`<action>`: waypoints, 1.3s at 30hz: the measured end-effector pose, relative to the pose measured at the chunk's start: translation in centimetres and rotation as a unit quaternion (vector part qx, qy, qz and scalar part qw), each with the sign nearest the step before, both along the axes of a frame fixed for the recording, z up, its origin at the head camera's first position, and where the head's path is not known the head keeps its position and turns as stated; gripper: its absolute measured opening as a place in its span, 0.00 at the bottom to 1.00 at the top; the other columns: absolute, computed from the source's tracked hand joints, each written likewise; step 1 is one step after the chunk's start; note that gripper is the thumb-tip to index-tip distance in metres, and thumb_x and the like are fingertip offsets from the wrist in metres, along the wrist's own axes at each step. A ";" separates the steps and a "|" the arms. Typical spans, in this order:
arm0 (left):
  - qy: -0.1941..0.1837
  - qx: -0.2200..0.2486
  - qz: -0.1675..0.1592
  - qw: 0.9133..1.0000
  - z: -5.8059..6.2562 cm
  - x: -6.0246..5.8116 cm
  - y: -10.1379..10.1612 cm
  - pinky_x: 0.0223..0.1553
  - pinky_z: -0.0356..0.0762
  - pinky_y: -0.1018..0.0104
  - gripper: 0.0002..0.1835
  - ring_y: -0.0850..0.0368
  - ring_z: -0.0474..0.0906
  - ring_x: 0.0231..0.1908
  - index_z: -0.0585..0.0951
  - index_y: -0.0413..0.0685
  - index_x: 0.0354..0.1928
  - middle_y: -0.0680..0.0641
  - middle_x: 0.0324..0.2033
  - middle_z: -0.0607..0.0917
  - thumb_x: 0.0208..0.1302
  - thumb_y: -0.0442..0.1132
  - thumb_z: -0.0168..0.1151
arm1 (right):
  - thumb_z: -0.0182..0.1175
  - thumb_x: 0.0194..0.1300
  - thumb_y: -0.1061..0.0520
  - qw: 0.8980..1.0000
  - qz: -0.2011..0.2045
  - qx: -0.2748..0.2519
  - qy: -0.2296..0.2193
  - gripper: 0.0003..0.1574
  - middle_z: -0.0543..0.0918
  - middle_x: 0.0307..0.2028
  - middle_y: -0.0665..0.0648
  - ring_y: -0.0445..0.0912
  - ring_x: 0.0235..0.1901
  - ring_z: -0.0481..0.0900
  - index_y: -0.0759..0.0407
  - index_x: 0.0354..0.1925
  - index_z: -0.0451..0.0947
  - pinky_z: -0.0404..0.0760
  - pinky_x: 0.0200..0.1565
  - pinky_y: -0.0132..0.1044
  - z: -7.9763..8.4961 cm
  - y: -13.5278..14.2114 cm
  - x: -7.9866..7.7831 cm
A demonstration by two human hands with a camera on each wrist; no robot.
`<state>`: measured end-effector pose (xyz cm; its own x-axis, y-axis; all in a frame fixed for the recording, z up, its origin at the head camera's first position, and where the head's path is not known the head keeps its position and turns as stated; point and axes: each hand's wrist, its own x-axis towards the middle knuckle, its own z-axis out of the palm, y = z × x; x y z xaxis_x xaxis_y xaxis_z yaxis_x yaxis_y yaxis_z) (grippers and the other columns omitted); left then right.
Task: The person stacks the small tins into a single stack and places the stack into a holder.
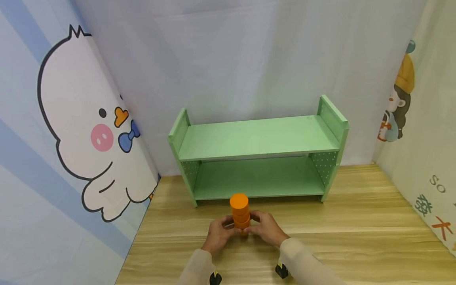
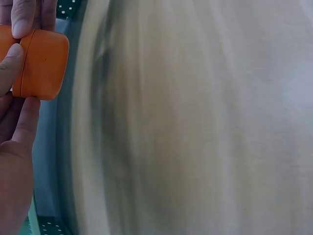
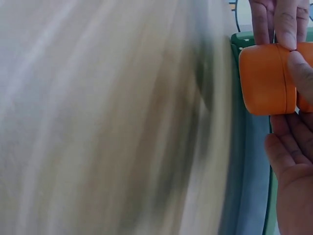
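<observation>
Between my two hands stands an upright stack of orange round containers (image 1: 241,211), in front of the shelf. My left hand (image 1: 218,234) grips its left side with fingers and thumb. From the right, my right hand (image 1: 268,228) holds it the same way, the thumbs close together at the front. Up close in the left wrist view, the lowest orange container (image 2: 48,63) has a smooth side with a thin seam round it. Fingers hide part of the stack's lower half. Whether its base touches the table, I cannot tell.
A light green two-tier shelf (image 1: 256,138) stands at the back of the wood-grain table (image 1: 171,233), against a pale curtain (image 1: 231,59). Printed cloth walls rise on the left (image 1: 71,118) and right (image 1: 420,158). Dark wrist gear (image 1: 282,271) hangs under the sleeves.
</observation>
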<state>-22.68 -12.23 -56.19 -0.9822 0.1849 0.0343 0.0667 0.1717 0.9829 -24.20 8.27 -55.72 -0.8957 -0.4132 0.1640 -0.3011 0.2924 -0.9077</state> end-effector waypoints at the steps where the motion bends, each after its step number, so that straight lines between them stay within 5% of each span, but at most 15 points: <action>1: -0.009 0.009 0.001 1.000 0.2 -0.1 0.1 0.51 0.84 0.58 0.26 0.35 0.80 0.53 0.79 0.26 0.55 0.29 0.53 0.81 0.54 0.28 0.75 | 0.73 0.59 0.60 1.000 -0.002 -0.001 0.000 0.32 0.80 0.57 0.67 0.63 0.60 0.76 0.70 0.58 0.77 0.71 0.64 0.61 0.2 0.1 0.0; 7: -0.080 0.118 0.009 0.990 1.3 -0.6 0.7 0.51 0.84 0.59 0.25 0.30 0.77 0.55 0.74 0.19 0.57 0.25 0.56 0.78 0.58 0.22 0.69 | 0.73 0.59 0.60 1.000 -0.013 0.006 0.002 0.32 0.80 0.58 0.68 0.64 0.60 0.75 0.71 0.59 0.77 0.71 0.64 0.61 1.3 0.4 -0.3; 13: 0.014 -0.009 -0.009 1.000 2.0 -1.4 0.9 0.50 0.85 0.59 0.22 0.37 0.82 0.52 0.81 0.28 0.53 0.31 0.51 0.83 0.56 0.28 0.73 | 0.74 0.58 0.60 1.000 -0.027 0.010 0.002 0.31 0.81 0.56 0.67 0.63 0.59 0.77 0.70 0.57 0.78 0.72 0.63 0.60 2.3 0.8 -0.6; 17: 0.048 -0.028 -0.030 0.998 2.7 -1.7 0.9 0.51 0.84 0.56 0.21 0.37 0.81 0.52 0.82 0.29 0.53 0.32 0.50 0.84 0.57 0.28 0.73 | 0.74 0.59 0.59 1.000 -0.023 0.008 0.006 0.32 0.81 0.57 0.66 0.63 0.59 0.76 0.69 0.58 0.77 0.72 0.63 0.60 3.2 1.3 -0.6; 39: 0.057 -0.079 -0.057 0.994 7.1 -2.8 2.1 0.50 0.85 0.58 0.22 0.46 0.84 0.50 0.83 0.38 0.55 0.40 0.51 0.85 0.59 0.36 0.74 | 0.74 0.58 0.56 0.997 -0.033 0.032 0.055 0.32 0.84 0.52 0.65 0.59 0.52 0.81 0.69 0.58 0.78 0.78 0.56 0.61 6.8 3.1 -1.5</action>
<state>-25.50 -10.16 -49.07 -0.9458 0.3069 0.1066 0.2048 0.3084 0.9290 -25.71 11.36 -48.89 -0.8995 -0.3667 0.2377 -0.3754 0.3703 -0.8497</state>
